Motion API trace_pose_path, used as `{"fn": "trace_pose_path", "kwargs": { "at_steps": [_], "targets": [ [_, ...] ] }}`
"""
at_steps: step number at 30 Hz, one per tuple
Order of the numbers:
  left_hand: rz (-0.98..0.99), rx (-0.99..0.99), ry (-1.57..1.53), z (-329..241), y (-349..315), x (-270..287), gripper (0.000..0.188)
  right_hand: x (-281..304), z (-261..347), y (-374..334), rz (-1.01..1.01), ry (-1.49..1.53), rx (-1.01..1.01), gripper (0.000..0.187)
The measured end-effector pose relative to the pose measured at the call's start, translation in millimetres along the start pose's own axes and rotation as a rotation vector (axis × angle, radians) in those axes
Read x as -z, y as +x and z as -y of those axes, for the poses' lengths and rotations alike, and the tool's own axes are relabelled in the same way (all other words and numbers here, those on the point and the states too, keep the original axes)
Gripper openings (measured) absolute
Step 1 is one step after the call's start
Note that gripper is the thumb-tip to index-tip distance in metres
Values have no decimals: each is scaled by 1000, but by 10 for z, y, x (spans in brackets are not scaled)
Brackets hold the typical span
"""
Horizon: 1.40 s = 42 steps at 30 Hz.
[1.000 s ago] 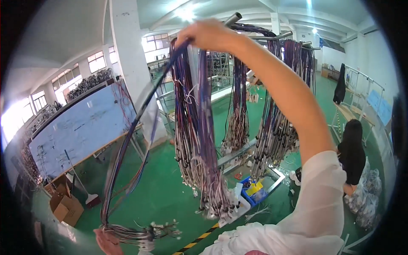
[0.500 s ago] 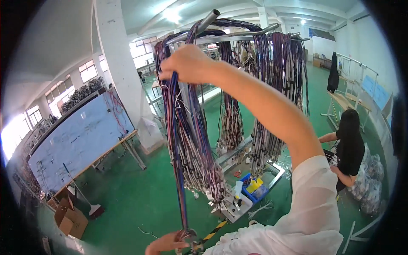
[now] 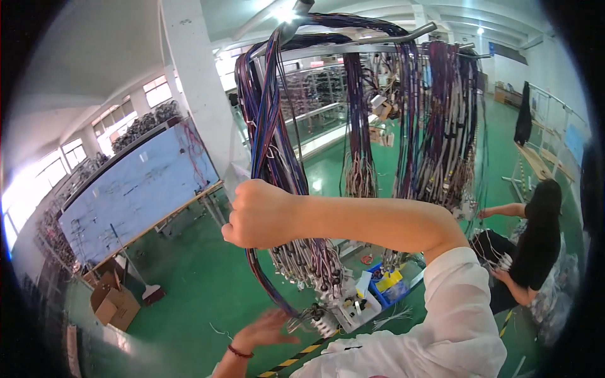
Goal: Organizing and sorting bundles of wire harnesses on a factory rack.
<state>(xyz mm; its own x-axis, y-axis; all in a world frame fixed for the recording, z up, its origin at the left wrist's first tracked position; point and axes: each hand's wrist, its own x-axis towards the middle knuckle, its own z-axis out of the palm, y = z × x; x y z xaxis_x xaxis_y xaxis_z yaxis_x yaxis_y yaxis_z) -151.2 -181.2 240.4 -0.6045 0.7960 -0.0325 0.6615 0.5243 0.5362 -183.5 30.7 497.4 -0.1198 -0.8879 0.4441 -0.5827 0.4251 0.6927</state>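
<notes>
my right hand [image 3: 258,214] is closed in a fist around the hanging wire harness bundle [image 3: 271,138], mid-length, under the metal rack bar [image 3: 353,47]. my left hand [image 3: 268,329] is open, fingers spread, touching the connector ends [image 3: 315,318] low and near. a blue bin [image 3: 394,286] sits on the green floor [image 3: 189,283] just right.

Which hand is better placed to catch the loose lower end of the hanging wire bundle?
Left, probably. The left hand is open, just beside the connector ends at the bottom of the wire bundle. The right hand is higher up, closed around the bundle, so it looks occupied.
</notes>
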Motion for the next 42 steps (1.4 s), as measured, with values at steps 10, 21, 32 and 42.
{"fn": "trace_pose_path", "kwargs": {
  "at_steps": [10, 21, 32, 42],
  "targets": [
    [-199, -251, -964, -1543, 614, 1885, 36, 303, -395, -116, -459, -81, -71, 37],
    [-660, -363, -910, -2441, 1120, 3322, 23, -248, -975, 6, -736, 1692, -955, 33],
    [-973, -667, -653, -3199, 1269, 4239, 23, -1150, -2182, -471, -251, 668, -1089, 58],
    [-1020, -860, -680, -3483, 1455, 4410, 26, -362, -1999, -36, -734, 378, -1178, 37]
  ]
}}
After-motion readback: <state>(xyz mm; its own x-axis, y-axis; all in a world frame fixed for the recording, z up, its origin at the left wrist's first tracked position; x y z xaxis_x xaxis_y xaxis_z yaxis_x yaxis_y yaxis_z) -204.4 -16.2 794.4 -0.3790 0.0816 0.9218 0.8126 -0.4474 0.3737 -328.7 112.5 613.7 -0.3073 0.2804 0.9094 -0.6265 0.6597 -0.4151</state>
